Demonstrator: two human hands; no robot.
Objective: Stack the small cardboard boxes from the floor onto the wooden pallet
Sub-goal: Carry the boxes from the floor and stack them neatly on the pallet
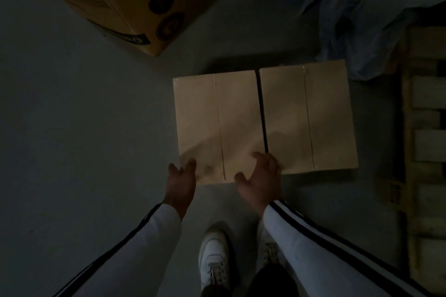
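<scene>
Two small cardboard boxes lie side by side on the grey floor, taped seams facing up. My hands reach over the near end of the left box [218, 125]. My left hand [181, 179] hovers at its near left corner, fingers spread and holding nothing. My right hand [261, 177] is spread over its near right corner, fingertips at the gap beside the right box [307, 118]; whether they touch the cardboard is unclear. The wooden pallet [424, 142] lies along the right edge of the view.
A large printed cardboard box [125, 0] stands at the upper left. Crumpled plastic sheeting [357, 14] lies at the upper right, partly over the pallet's far end. My white shoes [214, 258] stand on the floor just behind the boxes. The scene is dim.
</scene>
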